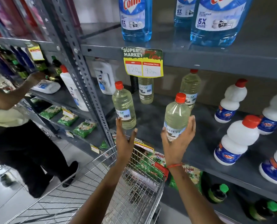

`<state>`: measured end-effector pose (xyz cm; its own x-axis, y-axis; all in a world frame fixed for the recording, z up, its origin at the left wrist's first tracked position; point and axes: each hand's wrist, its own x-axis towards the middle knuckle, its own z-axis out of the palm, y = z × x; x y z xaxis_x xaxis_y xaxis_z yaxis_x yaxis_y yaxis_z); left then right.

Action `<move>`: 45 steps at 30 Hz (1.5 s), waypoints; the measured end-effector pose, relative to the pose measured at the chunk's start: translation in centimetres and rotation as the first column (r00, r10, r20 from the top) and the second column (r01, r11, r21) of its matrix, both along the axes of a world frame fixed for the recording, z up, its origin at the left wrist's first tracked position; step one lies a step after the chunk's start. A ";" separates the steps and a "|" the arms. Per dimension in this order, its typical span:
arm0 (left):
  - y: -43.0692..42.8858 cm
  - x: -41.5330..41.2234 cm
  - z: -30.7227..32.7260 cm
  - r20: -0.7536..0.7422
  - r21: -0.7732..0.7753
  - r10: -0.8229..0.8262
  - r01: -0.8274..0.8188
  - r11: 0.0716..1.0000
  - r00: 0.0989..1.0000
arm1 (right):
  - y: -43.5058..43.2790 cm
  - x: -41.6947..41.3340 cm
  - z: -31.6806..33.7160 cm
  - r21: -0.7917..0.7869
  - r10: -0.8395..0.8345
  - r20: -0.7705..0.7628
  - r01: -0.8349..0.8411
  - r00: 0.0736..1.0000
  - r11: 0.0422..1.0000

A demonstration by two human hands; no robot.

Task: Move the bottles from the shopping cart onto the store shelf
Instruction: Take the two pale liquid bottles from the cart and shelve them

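Grey metal racking (79, 65), tiled floor (3, 206)

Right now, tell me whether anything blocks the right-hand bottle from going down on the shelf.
Nothing visible does. The right hand holds the bottle over bare shelf; two matching bottles stand farther back, a third to the left, white bottles to the right.

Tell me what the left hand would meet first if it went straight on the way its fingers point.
Probably the clear red-capped bottle of pale liquid just beyond the left hand; depth is uncertain.
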<state>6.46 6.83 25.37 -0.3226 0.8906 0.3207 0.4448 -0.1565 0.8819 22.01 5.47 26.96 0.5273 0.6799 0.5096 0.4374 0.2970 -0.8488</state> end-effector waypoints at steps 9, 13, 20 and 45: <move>7.8 -4.1 -1.3 -0.009 -0.338 0.070 -0.069 0.939 0.998 | 2.5 1.8 -5.9 -0.395 0.017 -0.173 -0.085 0.985 0.915; 9.0 -4.7 -1.5 0.045 -0.346 0.012 0.004 0.938 0.999 | 2.9 1.5 -7.0 -0.382 -0.019 -0.190 -0.056 0.982 0.922; 9.1 -4.9 -1.9 0.066 -0.284 -0.036 0.053 0.957 0.997 | 2.9 1.0 -7.0 -0.379 -0.064 -0.192 -0.014 0.979 0.925; 9.1 -5.6 -2.9 0.062 -0.260 -0.044 0.058 0.964 0.997 | 2.7 1.4 -6.6 -0.408 -0.078 -0.167 0.003 0.983 0.913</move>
<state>0.83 15.93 22.51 -0.2852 0.9568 0.0571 0.3916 0.0620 0.9181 23.40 8.19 20.33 0.6141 0.7839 0.0921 0.2743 -0.1025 -0.9562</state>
